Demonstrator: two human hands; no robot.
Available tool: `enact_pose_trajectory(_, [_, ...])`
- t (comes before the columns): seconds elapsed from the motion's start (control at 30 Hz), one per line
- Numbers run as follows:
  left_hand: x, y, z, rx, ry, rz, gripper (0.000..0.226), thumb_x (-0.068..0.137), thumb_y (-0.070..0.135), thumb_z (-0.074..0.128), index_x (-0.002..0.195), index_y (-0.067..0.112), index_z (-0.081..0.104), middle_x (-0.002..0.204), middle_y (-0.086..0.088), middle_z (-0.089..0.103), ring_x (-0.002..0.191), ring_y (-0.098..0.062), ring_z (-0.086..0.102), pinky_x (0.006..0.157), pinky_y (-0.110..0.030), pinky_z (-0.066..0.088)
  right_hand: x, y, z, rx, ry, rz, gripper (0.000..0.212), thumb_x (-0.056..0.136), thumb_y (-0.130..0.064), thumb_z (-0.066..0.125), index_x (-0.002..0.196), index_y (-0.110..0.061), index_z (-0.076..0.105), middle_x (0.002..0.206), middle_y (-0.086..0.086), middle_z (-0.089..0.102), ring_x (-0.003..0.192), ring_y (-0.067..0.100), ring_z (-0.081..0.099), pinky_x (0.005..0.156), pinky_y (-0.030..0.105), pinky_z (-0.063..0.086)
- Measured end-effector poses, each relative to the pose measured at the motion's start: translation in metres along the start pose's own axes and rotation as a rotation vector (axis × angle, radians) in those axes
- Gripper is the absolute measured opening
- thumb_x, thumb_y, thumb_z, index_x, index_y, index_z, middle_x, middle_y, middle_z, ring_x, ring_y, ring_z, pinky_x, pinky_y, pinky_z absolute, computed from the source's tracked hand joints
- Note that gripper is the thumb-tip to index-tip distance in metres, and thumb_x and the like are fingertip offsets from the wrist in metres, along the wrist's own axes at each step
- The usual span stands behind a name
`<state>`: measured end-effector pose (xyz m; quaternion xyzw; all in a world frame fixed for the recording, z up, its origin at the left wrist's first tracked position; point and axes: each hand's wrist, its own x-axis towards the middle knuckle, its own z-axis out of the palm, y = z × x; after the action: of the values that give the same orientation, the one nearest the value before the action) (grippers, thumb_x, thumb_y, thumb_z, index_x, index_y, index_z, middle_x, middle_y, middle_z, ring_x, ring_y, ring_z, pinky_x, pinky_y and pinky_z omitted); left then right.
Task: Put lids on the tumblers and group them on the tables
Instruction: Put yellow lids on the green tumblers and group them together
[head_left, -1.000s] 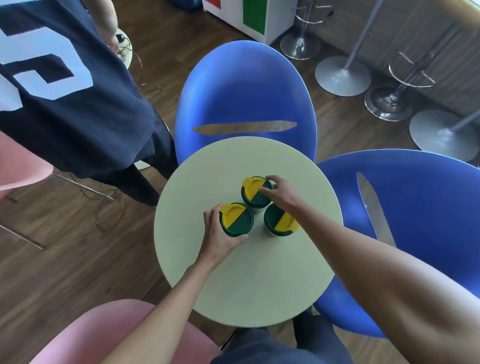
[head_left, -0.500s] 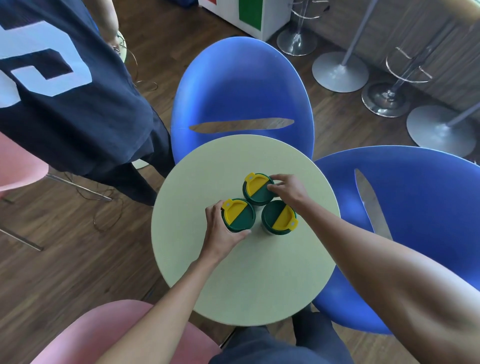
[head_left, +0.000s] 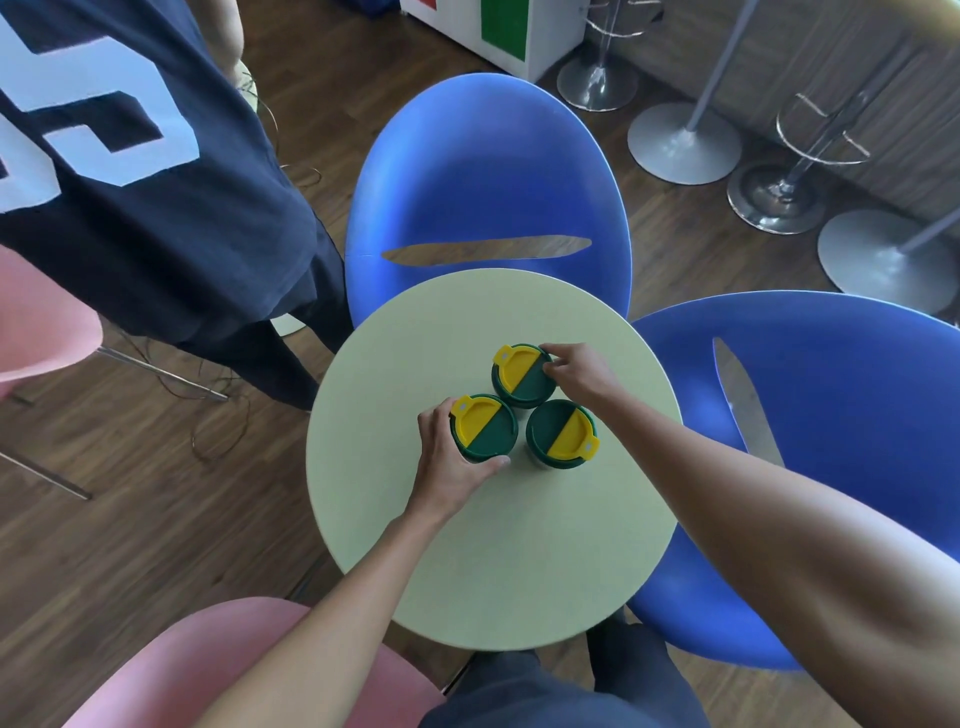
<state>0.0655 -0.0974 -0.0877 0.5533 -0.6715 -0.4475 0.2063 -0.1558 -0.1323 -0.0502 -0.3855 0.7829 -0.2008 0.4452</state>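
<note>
Round pale-green table (head_left: 519, 545) seen from above, with three lidded tumblers clustered slightly past its centre toward 12 o'clock, the lids nearly touching in a triangle. Each lid is half dark green, half yellow with a small tab. Far tumbler (head_left: 521, 375) sits at 12 o'clock of the cluster, left tumbler (head_left: 483, 428) at 8 o'clock, right tumbler (head_left: 561, 433) at 4 o'clock. Left hand (head_left: 451, 457) wraps the left tumbler from its 7 o'clock side, fingers curled around the lid rim and body, thumb along the near edge: gripping. Right hand (head_left: 579, 371) reaches in from 4 o'clock, fingertips pinched on the 2 o'clock rim of the far tumbler's lid. Right tumbler stands free, yellow tab pointing to 4 o'clock. Blue chair (head_left: 488, 171) at 12 o'clock of the table, second blue chair (head_left: 841, 415) at 3 o'clock, pink chair (head_left: 208, 670) at 7 o'clock. Bystander in a navy shirt (head_left: 130, 156) stands at 10 o'clock.
</note>
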Motion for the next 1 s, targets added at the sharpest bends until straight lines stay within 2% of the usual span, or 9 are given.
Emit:
enact_pose_trajectory(0.23, [0.0, -0.003, -0.002, 0.025, -0.04, -0.035, 0.105, 0.061, 0.036, 0.092, 0.145, 0.021, 0.03, 0.13, 0.005, 0.028, 0.126, -0.013, 0.039, 0.108, -0.028, 0.039, -0.01, 0.009, 0.002, 0.064, -0.004, 0.026, 0.051, 0.097, -0.023, 0.052, 0.147, -0.017, 0.041, 0.137, 0.015, 0.058, 0.12, 0.03, 0.058, 0.095, 0.037, 0.049])
enact_pose_trajectory(0.4, [-0.002, 0.002, -0.006, 0.028, -0.047, -0.042, 0.104, 0.068, 0.051, 0.084, 0.149, 0.022, 0.026, 0.14, 0.001, 0.03, 0.134, -0.011, 0.033, 0.11, -0.028, 0.033, -0.033, 0.028, 0.006, 0.151, 0.078, 0.044, 0.048, 0.094, -0.029, 0.057, 0.14, -0.015, 0.049, 0.129, 0.014, 0.064, 0.112, 0.027, 0.063, 0.091, 0.035, 0.049])
enact_pose_trajectory(0.5, [-0.001, 0.011, -0.008, 0.098, 0.05, -0.001, 0.081, 0.082, 0.048, 0.073, 0.146, 0.017, 0.034, 0.14, -0.003, 0.038, 0.133, -0.014, 0.035, 0.107, -0.027, 0.034, -0.052, 0.04, 0.006, 0.173, 0.149, 0.027, 0.044, 0.093, -0.028, 0.057, 0.134, -0.014, 0.055, 0.125, 0.014, 0.064, 0.111, 0.027, 0.062, 0.091, 0.039, 0.053])
enact_pose_trajectory(0.57, [0.0, 0.019, -0.008, 0.187, 0.168, 0.1, 0.056, 0.089, 0.036, 0.067, 0.137, 0.013, 0.048, 0.131, -0.007, 0.05, 0.124, -0.022, 0.045, 0.103, -0.036, 0.043, -0.067, 0.047, 0.005, 0.204, 0.202, 0.014, 0.041, 0.093, -0.029, 0.058, 0.131, -0.013, 0.058, 0.123, 0.014, 0.065, 0.11, 0.026, 0.063, 0.093, 0.045, 0.053])
enact_pose_trajectory(0.67, [0.003, 0.038, -0.001, 0.334, 0.234, 0.288, 0.031, 0.09, 0.024, 0.058, 0.117, 0.01, 0.064, 0.111, -0.009, 0.063, 0.104, -0.029, 0.056, 0.089, -0.045, 0.05, -0.087, 0.056, -0.001, 0.244, 0.256, 0.015, 0.037, 0.093, -0.028, 0.056, 0.127, -0.014, 0.061, 0.119, 0.011, 0.067, 0.104, 0.023, 0.065, 0.087, 0.037, 0.054])
enact_pose_trajectory(0.73, [0.004, 0.057, 0.01, 0.389, 0.2, 0.377, 0.029, 0.088, 0.026, 0.05, 0.105, 0.013, 0.068, 0.1, -0.005, 0.067, 0.093, -0.029, 0.06, 0.081, -0.042, 0.05, -0.098, 0.062, -0.01, 0.278, 0.278, 0.028, 0.034, 0.094, -0.025, 0.055, 0.126, -0.014, 0.061, 0.115, 0.009, 0.068, 0.097, 0.021, 0.065, 0.073, 0.025, 0.051])
enact_pose_trajectory(0.8, [0.005, 0.079, 0.025, 0.409, 0.144, 0.45, 0.022, 0.087, 0.022, 0.051, 0.096, 0.014, 0.07, 0.09, -0.002, 0.07, 0.084, -0.027, 0.062, 0.076, -0.038, 0.048, -0.11, 0.068, -0.023, 0.298, 0.299, 0.034, 0.032, 0.095, -0.022, 0.054, 0.124, -0.015, 0.062, 0.109, 0.006, 0.068, 0.091, 0.018, 0.063, 0.065, 0.017, 0.044])
enact_pose_trajectory(0.87, [0.005, 0.101, 0.045, 0.424, 0.06, 0.505, 0.014, 0.086, 0.015, 0.056, 0.09, 0.014, 0.07, 0.084, -0.002, 0.071, 0.08, -0.027, 0.064, 0.073, -0.038, 0.05, -0.122, 0.078, -0.04, 0.324, 0.326, 0.044, 0.03, 0.094, -0.022, 0.054, 0.122, -0.017, 0.064, 0.104, 0.002, 0.067, 0.091, 0.016, 0.062, 0.064, 0.017, 0.043])
enact_pose_trajectory(1.0, [-0.005, 0.153, 0.093, 0.44, -0.104, 0.557, 0.014, 0.087, 0.015, 0.056, 0.092, 0.016, 0.069, 0.084, -0.004, 0.072, 0.08, -0.028, 0.065, 0.075, -0.04, 0.051, -0.149, 0.111, -0.082, 0.385, 0.418, 0.063, 0.028, 0.089, -0.023, 0.056, 0.114, -0.019, 0.069, 0.1, 0.0, 0.072, 0.096, 0.017, 0.066, 0.066, 0.019, 0.045])
